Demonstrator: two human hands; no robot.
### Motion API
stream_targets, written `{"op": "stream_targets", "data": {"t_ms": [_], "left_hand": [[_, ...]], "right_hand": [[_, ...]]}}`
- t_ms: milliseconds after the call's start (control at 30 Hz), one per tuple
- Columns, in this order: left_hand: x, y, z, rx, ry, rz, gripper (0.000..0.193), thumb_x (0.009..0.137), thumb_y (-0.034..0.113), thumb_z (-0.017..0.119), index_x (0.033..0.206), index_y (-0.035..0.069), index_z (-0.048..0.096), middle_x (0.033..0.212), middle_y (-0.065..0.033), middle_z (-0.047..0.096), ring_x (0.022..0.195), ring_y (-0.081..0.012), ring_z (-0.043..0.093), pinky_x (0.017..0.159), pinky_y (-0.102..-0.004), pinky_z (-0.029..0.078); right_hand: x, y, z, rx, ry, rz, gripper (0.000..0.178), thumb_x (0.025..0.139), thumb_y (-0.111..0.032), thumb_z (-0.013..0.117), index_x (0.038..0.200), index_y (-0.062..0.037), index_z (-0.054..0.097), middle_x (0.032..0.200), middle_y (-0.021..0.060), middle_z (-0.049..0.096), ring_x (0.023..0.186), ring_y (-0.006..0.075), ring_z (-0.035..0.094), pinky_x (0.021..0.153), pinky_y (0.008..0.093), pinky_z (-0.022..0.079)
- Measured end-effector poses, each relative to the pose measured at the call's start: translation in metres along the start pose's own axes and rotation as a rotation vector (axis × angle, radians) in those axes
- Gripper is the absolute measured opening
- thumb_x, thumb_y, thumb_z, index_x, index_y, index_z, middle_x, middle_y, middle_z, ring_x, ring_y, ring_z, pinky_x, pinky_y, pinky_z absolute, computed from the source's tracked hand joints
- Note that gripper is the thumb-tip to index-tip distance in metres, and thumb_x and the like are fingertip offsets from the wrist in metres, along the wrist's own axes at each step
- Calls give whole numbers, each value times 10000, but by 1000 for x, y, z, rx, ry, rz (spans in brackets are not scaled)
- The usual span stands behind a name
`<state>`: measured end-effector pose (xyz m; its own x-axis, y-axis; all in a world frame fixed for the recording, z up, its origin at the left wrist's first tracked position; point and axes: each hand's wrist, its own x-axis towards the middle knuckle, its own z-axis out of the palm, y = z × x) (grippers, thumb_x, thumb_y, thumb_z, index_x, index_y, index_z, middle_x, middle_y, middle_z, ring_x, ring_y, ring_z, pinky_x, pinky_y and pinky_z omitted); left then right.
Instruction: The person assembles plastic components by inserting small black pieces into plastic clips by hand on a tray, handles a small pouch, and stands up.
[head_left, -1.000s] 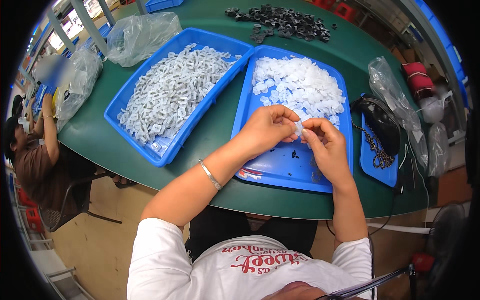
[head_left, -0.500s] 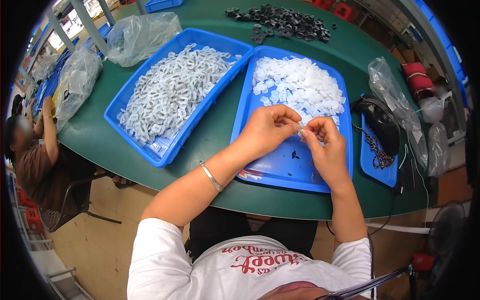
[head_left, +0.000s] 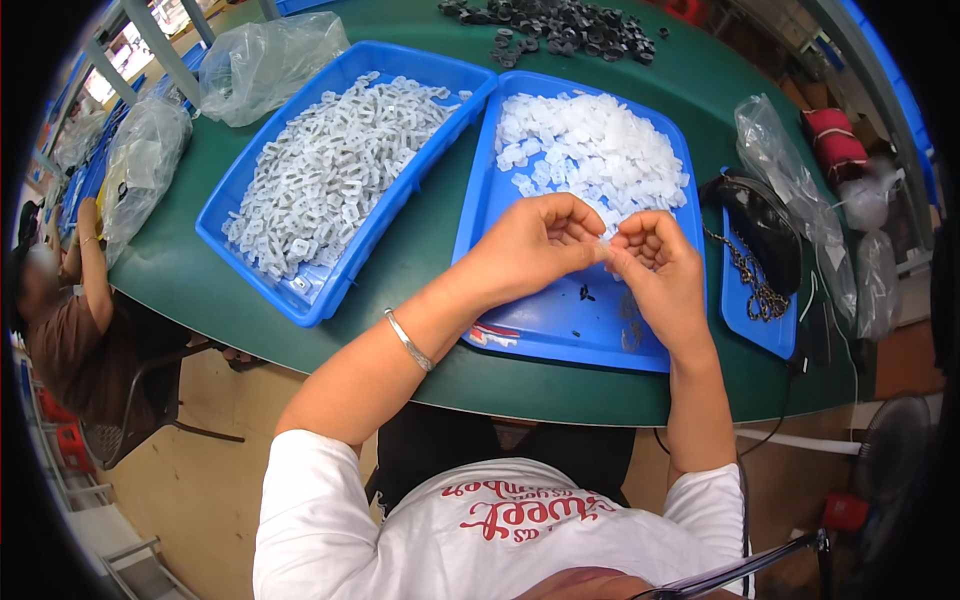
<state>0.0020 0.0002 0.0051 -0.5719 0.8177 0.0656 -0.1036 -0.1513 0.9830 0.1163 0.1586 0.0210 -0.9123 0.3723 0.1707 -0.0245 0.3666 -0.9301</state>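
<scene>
My left hand (head_left: 535,248) and my right hand (head_left: 662,278) meet over a shallow blue tray (head_left: 530,318). Their thumbs and fingertips pinch a small whitish plastic piece (head_left: 606,238), mostly hidden by the fingers. Both hands are closed on it. Just beyond them, a heap of translucent white plastic pieces (head_left: 600,140) covers the tray's far part. A few tiny black bits (head_left: 587,293) lie on the tray floor below my hands. To the left, a deeper blue bin (head_left: 250,288) holds many pale, ring-like plastic parts (head_left: 335,165).
Black parts (head_left: 560,28) are piled at the table's (head_left: 400,330) far side. On the right are a small blue tray (head_left: 735,305) with a black chain-strap bag (head_left: 765,245), and clear plastic bags (head_left: 775,165). More plastic bags (head_left: 265,65) lie left. A seated person (head_left: 70,330) works at far left.
The whole view has shifted slightly, so the trays sit higher in the picture. My hands stay together over the tray; their fingertips have drawn closer around the small piece.
</scene>
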Motion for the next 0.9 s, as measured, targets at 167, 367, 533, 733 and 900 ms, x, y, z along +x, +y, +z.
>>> {"op": "stream_targets", "data": {"t_ms": [167, 367, 533, 733, 900], "left_hand": [[3, 6, -7, -152, -23, -172, 225, 838, 10, 739, 1030, -26, 627, 905, -81, 686, 864, -135, 681, 792, -246, 553], [4, 2, -5, -149, -10, -177, 191, 855, 3, 704, 1027, -33, 631, 922, -111, 704, 846, -150, 695, 788, -255, 563], [2, 1, -4, -96, 2, -152, 188, 857, -16, 676, 1038, -44, 634, 919, -108, 700, 851, -141, 695, 795, -240, 561], [-3, -4, 6, 286, 92, 109, 122, 852, -10, 670, 964, -15, 624, 865, -29, 657, 771, -98, 620, 710, -264, 529], [-8, 2, 15, 646, 133, 312, 126, 828, -25, 653, 942, -2, 604, 863, -24, 626, 783, -87, 576, 718, -247, 493]], "right_hand": [[1, -2, -3, 38, -104, -80, 186, 856, 17, 717, 992, 14, 591, 890, 62, 669, 829, 93, 645, 755, 229, 539], [1, -2, -4, 126, -140, -9, 157, 879, 22, 689, 990, 18, 579, 900, 47, 650, 830, 77, 629, 746, 216, 531], [1, -3, -2, 112, -140, 72, 146, 889, 15, 671, 996, 16, 571, 899, 43, 635, 813, 71, 617, 734, 210, 525], [0, -1, 5, 63, -137, 47, 132, 890, 3, 654, 986, 10, 563, 875, 39, 632, 796, 72, 608, 720, 223, 518], [-3, 3, 9, -6, -86, -64, 132, 877, 6, 652, 966, 4, 554, 851, 33, 629, 777, 74, 602, 703, 236, 509]]}}
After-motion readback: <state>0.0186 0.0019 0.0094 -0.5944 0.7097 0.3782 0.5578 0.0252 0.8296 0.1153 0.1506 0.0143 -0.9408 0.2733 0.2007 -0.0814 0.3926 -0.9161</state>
